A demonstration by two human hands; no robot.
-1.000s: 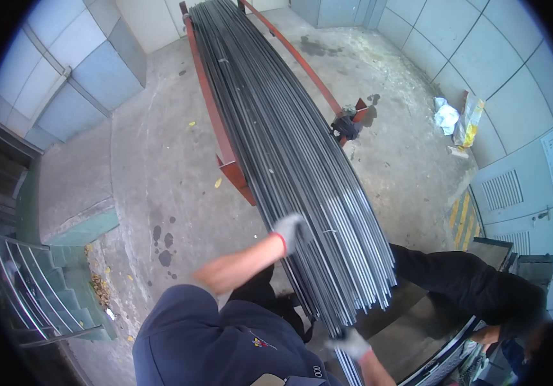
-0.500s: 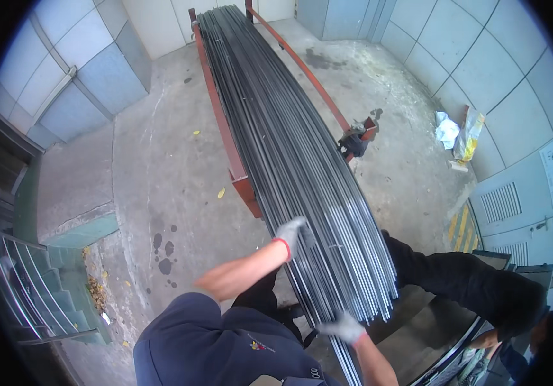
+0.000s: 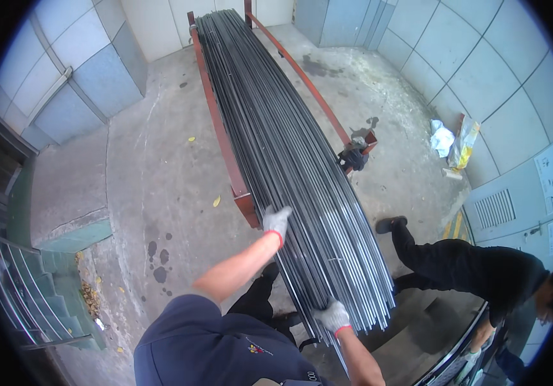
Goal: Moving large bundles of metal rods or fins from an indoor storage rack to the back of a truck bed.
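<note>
A long bundle of thin dark metal rods (image 3: 289,148) runs from the far end of the floor toward me, its near ends uneven and shiny. My left hand (image 3: 276,220), in a pale glove with a red cuff, rests at the bundle's left edge, thumb and fingers spread apart. Close to the near ends, my right hand (image 3: 333,317), gloved alike, is closed on rods at the left side. A few of these stick out past the others, under my right wrist. Its fingertips are partly hidden among the rods.
The bundle lies in a red-brown steel rack (image 3: 220,128), with dark cloth (image 3: 353,159) on its right post. At right, a person in black (image 3: 476,267) bends beside another rack of material. Steps with a railing (image 3: 29,289) stand at left; bags (image 3: 464,145) lean by the wall.
My left hand has shifted left to the bundle's edge. My right hand has moved slightly up and left along the rods. The other person has moved down and right, bending lower.
</note>
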